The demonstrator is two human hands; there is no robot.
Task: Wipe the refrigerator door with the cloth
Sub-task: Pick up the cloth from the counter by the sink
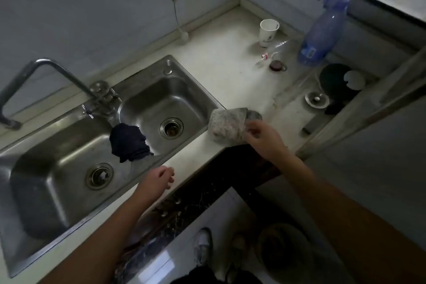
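A grey speckled cloth (227,125) lies bunched at the counter's front edge, just right of the sink. My right hand (265,139) grips its right end with fingers curled around it. My left hand (159,178) hovers over the counter's front edge by the sink, fingers loosely curled, holding nothing. A dark blue cloth (129,142) hangs over the divider between the two sink basins. At the right edge stands a tall grey-white panel (380,163) that may be the refrigerator's side; its door is not visible.
A steel double sink (69,136) with a bent tap (46,71) fills the left. On the white counter (230,71) stand a paper cup (268,32), a blue plastic bottle (320,34), a small dark lid (276,65) and a metal strainer (317,99). A basin (285,251) sits on the floor.
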